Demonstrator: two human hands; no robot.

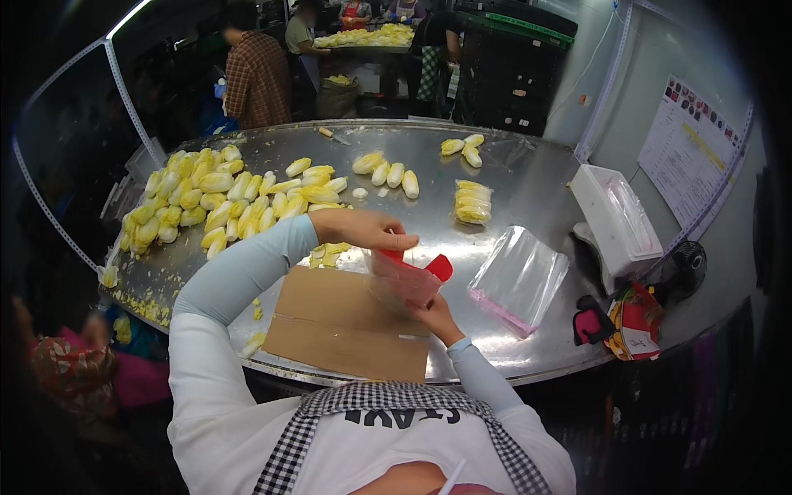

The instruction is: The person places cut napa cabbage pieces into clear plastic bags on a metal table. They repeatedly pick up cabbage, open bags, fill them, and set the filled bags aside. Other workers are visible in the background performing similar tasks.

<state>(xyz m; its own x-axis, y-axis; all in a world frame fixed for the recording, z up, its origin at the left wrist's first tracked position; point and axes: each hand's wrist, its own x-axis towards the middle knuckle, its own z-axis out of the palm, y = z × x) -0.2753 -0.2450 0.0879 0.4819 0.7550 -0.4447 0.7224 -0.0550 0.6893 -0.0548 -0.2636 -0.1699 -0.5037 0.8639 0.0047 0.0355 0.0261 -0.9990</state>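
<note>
My left hand (365, 230) is at the upper edge of a clear plastic bag (396, 281), by a red curved piece (439, 267) that shows at the bag's mouth. From the lower right, my right hand (438, 317) grips the same bag. Below lies a flat cardboard sheet (352, 322). A stack of clear bags with a pink edge (520, 278) rests to the right. Behind it sits a filled bag of small napa cabbages (473, 202). Loose cabbages (395, 175) stand in a short row beyond my hands, and a large heap (192, 185) fills the left side.
A knife (334, 136) lies near the steel table's far edge. At right are a white foam box (615, 219), a small black fan (684, 269) and a red package (634, 322). Leaf scraps (145, 306) cover the left edge. Several people work beyond the table; another person is at lower left.
</note>
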